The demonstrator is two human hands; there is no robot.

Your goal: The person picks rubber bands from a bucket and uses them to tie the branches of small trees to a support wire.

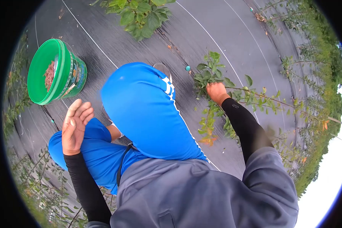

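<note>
My right hand (217,92) is closed, its curled fingers pushed in among the leaves of a low green plant (211,68). What sits inside that grip is hidden by the hand and foliage. From the plant, long leafy branches (262,97) stretch out to the right past my black sleeve. My left hand (76,127) is raised in front of my blue-clad leg, palm turned up, with fingers extended and nothing in it. Nearest to it stands a green bucket (60,93) with reddish-brown, shred-like material (49,75) inside.
Black ground sheet (182,34) with white lines covers the ground. Another leafy plant (144,19) grows at the top. A dark line runs along the row, with a small teal disc (188,68) by it. More shrubs line the right edge (315,76) and lower left.
</note>
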